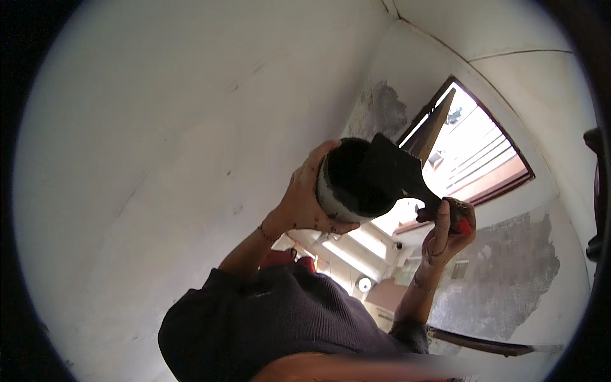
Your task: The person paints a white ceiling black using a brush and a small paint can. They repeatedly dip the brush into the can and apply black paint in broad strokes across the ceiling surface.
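My left hand (299,204) is closed round the side of a round pale container (334,202) with a dark, blackened inside; its fingers are smudged with dark specks. My right hand (444,237) grips the handle of a broad, flat, blackened scraper (398,169), with a bit of red showing at the handle. The scraper's blade lies over the container's opening and hides part of it; whether it touches what is inside, I cannot tell.
A pale wall (159,140) fills the left. At the right are an open window (478,143) with bars and a wooden shutter (433,127), and large grey bare patches (496,274) on the wall. My dark-clothed body and bright openings show below the container.
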A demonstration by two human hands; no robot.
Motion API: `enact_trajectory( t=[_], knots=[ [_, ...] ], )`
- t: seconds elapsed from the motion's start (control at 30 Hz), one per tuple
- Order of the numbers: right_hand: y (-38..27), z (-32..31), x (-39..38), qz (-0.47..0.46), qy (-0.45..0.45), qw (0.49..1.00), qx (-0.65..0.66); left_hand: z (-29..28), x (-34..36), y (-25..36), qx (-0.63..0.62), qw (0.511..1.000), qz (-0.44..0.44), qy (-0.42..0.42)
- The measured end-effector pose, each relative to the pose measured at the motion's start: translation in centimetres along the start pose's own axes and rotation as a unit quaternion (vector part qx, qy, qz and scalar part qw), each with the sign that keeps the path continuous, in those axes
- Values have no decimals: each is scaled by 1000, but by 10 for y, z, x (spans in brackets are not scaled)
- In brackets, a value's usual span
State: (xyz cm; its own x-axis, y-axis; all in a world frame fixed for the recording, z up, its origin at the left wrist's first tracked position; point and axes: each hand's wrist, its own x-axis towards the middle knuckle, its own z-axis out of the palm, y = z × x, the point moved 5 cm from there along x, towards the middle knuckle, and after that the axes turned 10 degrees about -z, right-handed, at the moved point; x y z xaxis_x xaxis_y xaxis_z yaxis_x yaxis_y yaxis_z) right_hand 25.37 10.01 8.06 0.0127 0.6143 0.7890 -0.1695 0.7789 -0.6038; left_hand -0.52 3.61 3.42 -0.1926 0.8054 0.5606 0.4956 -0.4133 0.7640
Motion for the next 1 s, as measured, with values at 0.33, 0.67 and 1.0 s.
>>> enact_trajectory(
  t=[0.33, 0.67, 1.0],
  knots=[
    [68, 37, -6, 208, 124, 873, 424, -22, 15, 2, -42, 999, -13, 12],
    [32, 80, 113, -86, 139, 965, 207, -54, 17, 2, -12, 998, -60, 30],
    [-91, 172, 200, -591, -19, 784, -189, -77, -1, 11, 18, 996, -36, 76]
  ],
)
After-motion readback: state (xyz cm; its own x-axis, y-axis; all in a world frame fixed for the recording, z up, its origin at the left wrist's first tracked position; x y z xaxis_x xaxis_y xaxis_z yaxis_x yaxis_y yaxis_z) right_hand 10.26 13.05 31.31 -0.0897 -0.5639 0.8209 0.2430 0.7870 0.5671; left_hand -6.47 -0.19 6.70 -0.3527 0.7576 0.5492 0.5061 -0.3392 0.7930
